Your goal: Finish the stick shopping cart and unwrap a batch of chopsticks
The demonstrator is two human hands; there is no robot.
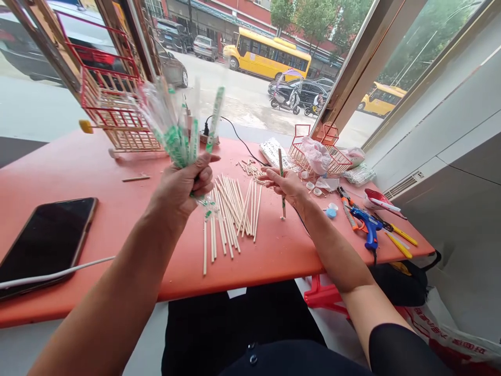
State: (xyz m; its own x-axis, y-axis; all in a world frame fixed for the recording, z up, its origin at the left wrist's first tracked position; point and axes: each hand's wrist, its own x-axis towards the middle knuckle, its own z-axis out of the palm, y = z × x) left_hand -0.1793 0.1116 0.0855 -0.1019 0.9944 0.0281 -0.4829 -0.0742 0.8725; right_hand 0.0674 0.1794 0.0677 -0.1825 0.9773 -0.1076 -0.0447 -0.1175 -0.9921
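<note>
My left hand (180,184) is closed round a bunch of clear and green chopstick wrappers (178,125), held up above the orange table (78,167). My right hand (287,184) pinches a single wrapped chopstick (282,180), held nearly upright with its tip on the table. Between the hands lies a pile of several bare wooden chopsticks (230,209), fanned out flat on the table.
A black phone (47,243) with a white cable lies at the left. A red wire basket (113,104) stands at the back left, a smaller one (321,149) holding plastic at the back right. A blue glue gun (368,225), pliers and yellow tools lie at the right edge.
</note>
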